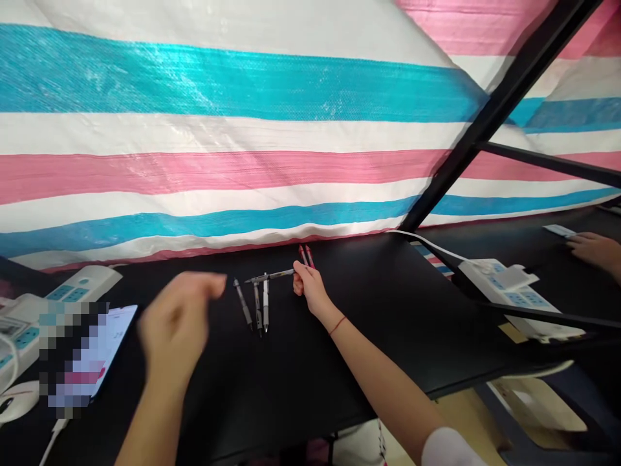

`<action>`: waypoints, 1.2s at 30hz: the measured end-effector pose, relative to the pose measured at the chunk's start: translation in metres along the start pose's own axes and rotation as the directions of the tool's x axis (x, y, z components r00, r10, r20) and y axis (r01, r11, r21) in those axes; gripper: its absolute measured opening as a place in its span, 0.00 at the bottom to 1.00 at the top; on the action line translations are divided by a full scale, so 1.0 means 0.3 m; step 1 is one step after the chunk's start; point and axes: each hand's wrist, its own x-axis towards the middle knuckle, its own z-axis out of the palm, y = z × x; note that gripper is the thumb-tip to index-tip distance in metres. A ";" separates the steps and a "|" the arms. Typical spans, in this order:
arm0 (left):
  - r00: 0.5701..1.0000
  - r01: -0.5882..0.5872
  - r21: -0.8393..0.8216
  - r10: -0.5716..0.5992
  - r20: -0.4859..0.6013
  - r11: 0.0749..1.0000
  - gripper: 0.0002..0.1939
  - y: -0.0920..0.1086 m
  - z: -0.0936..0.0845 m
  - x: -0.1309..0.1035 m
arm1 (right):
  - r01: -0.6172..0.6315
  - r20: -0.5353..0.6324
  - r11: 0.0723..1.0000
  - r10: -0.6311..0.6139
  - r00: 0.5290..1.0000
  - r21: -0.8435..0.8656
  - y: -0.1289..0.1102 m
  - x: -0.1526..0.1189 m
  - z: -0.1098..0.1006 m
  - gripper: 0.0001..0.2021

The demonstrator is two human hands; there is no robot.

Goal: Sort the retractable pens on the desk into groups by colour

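Observation:
My right hand (309,288) pinches one end of a slim dark pen (276,276), which points left above the table. Below that pen, a grey pen (243,304), a dark clip pen (258,310) and a white pen (266,303) lie side by side on the black tabletop (291,369). Just beyond my right hand are red pens (306,254), partly covered by it. My left hand (178,320) is raised left of the pens, curled and smeared by motion. Its fingertips are unclear, and no object shows in it.
At left are a phone (114,343) with a lit screen, a power strip (85,285) and a white mouse (19,400). Striped sheeting (218,175) hangs behind the table. Right of me stand a black frame post (485,129) and another power strip (519,298); a person's hand (594,251) is farther right.

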 end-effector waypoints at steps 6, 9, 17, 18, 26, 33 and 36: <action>0.892 -0.291 0.101 0.231 0.389 0.951 0.17 -0.149 0.239 0.052 | -0.069 0.049 0.997 0.067 0.997 0.038 -0.018 -0.026 0.015 0.27; 0.868 -0.326 0.147 0.234 0.439 0.934 0.14 -0.168 0.247 0.005 | -0.104 0.070 0.995 0.104 0.992 -0.003 -0.025 -0.041 0.026 0.28; 0.868 -0.221 0.184 0.107 0.485 0.958 0.15 -0.164 0.204 -0.026 | 0.036 0.232 0.990 -0.003 0.973 -0.139 -0.025 -0.054 0.020 0.27; 0.866 -0.202 0.178 0.090 0.492 0.963 0.15 -0.160 0.202 -0.026 | 0.067 0.246 0.985 -0.026 0.969 -0.157 -0.027 -0.054 0.015 0.27; 0.806 -0.021 0.067 -0.023 0.592 0.998 0.17 -0.133 0.168 -0.018 | 0.267 0.380 0.897 -0.124 0.916 -0.352 -0.066 -0.065 -0.028 0.25; 0.889 -0.141 0.029 0.114 0.444 0.990 0.12 -0.143 0.191 -0.028 | 0.035 0.191 0.977 0.006 0.982 -0.211 -0.057 -0.072 0.014 0.27; 0.906 -0.211 0.099 0.157 0.393 0.972 0.11 -0.147 0.218 -0.042 | -0.133 0.068 0.980 0.144 0.987 -0.148 -0.047 -0.071 0.031 0.30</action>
